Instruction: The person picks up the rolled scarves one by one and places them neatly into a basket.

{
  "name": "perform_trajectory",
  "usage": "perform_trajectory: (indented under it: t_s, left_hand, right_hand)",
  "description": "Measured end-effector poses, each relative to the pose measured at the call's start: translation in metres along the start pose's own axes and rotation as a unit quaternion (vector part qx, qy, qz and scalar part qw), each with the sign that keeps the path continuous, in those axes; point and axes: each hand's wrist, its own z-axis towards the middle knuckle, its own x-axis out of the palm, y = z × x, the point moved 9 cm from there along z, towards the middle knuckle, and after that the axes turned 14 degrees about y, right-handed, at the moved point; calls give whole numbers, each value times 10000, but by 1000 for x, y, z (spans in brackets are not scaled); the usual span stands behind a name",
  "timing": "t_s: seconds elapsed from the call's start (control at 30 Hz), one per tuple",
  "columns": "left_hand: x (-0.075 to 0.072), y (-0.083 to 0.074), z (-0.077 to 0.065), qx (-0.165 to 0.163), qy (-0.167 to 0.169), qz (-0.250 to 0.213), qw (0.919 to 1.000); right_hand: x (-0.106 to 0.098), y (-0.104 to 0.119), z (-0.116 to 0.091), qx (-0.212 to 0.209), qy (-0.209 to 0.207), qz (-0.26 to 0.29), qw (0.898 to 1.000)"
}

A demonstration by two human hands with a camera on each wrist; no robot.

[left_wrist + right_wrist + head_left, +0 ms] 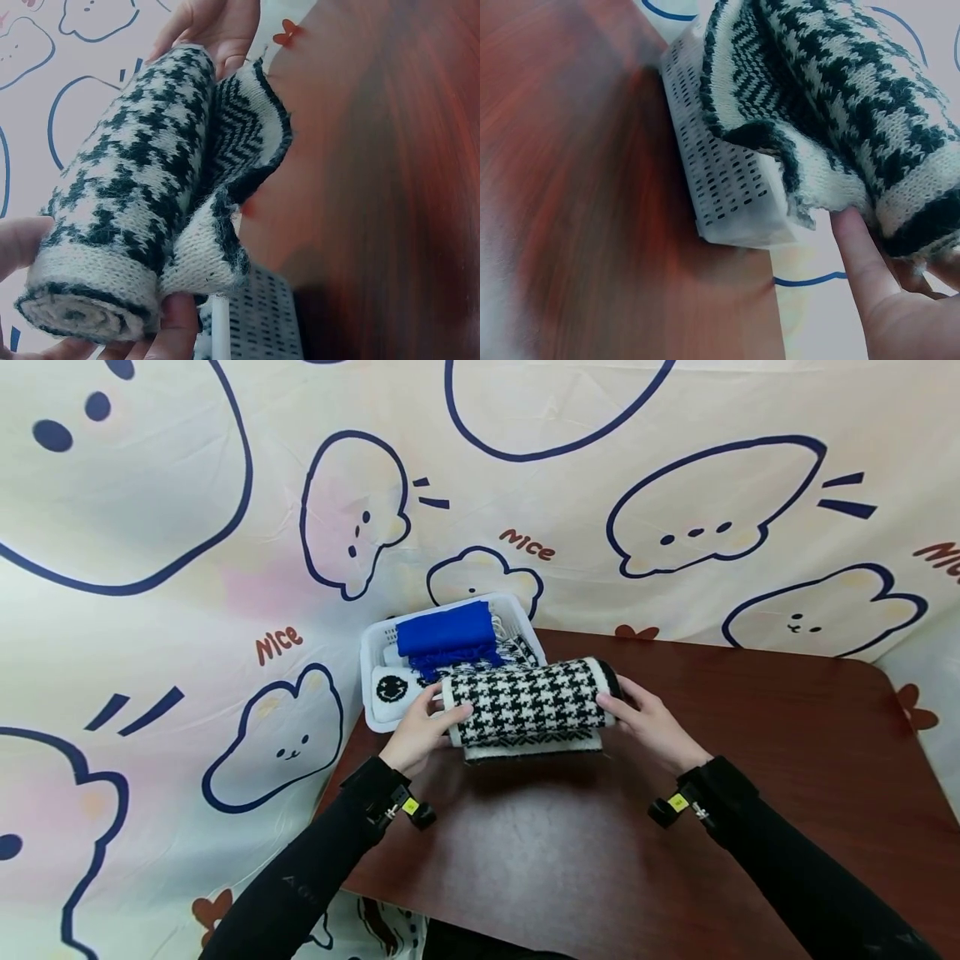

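A rolled black-and-white houndstooth knit scarf (532, 697) is held level above the table, in front of the basket. One flap (536, 748) of it hangs loose under the roll, its zigzag-patterned side showing in the left wrist view. My left hand (422, 728) grips the left end of the roll, where the spiral of layers (90, 315) faces out. At the other end my right hand (656, 724) holds the roll; in the right wrist view one finger (862, 255) touches the flap's edge. The roll hides some of the fingers.
A white perforated basket (367, 677) stands at the table's back left, by the printed cloth. Inside lie a folded blue fringed scarf (447, 628), a white item with a black round face (392, 687) and more black-and-white knit (517, 650). The brown table (750, 735) extends to the right.
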Motion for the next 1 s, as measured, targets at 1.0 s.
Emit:
perform_trajectory:
  t_s: [1.0]
  left_hand:
    - [-58, -12, -13, 303, -214, -471, 9982]
  right_hand:
    - [22, 33, 91, -230, 352, 312, 9986]
